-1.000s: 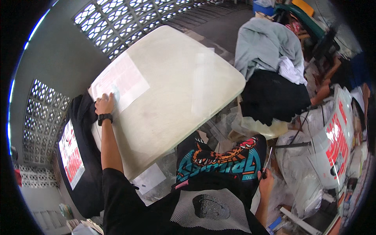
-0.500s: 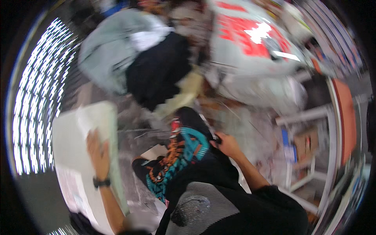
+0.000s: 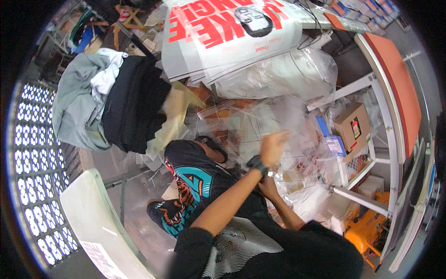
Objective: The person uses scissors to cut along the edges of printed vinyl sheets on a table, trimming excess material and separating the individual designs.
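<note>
My left hand (image 3: 275, 148), with a dark watch (image 3: 258, 163) on its wrist, reaches across my body to the right. Its fingers look stretched out, somewhat smeared, and no held thing shows clearly in them. Just beyond them is a blurred patch of clear plastic film (image 3: 281, 114), above a heap of plastic scraps (image 3: 297, 172) on the floor. My right hand (image 3: 269, 188) is low beside my right leg, just below the left wrist. The left forearm and watch partly cover its fingers, so their grip cannot be seen.
A white board-like surface (image 3: 88, 200) stands at the left. Ahead, folded black cloth (image 3: 134, 102) and grey cloth (image 3: 76, 102) are piled up. Printed white sheets (image 3: 186, 60) lie on a table. A white-framed table with an orange edge (image 3: 395, 88) stands right, near a cardboard box (image 3: 351, 128).
My left hand has left the white surface and swung right across my body. The right hand sits slightly lower. My view has turned rightward, so the cloth pile and sheets appear farther left.
</note>
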The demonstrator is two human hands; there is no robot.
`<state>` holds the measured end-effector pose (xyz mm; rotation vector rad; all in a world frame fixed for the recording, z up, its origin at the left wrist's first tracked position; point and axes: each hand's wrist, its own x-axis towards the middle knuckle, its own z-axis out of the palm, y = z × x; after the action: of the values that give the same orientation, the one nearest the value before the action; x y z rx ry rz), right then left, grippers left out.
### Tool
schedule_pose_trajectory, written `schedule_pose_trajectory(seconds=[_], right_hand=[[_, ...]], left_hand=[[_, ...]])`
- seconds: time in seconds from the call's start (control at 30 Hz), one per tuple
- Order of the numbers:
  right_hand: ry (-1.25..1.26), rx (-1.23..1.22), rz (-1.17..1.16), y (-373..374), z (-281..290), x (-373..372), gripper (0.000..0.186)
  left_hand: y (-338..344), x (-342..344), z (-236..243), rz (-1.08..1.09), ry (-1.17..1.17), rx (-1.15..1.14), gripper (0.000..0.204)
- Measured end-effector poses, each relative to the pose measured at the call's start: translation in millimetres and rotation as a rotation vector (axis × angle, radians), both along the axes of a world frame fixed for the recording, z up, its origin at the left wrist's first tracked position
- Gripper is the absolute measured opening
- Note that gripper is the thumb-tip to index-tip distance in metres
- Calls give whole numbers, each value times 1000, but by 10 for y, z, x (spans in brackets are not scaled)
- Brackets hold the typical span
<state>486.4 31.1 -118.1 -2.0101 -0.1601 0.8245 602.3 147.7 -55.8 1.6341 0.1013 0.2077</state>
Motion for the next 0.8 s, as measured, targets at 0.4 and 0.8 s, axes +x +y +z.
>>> schedule_pose_trajectory(seconds=[0.4, 0.8], right_hand=[[425, 143, -362, -508, -490, 174, 30], [73, 31, 30, 241, 247, 715, 49]], left_hand=[[-46, 50, 684, 0, 417, 397, 95], [2731, -2259, 1404, 860, 186, 748, 16]])
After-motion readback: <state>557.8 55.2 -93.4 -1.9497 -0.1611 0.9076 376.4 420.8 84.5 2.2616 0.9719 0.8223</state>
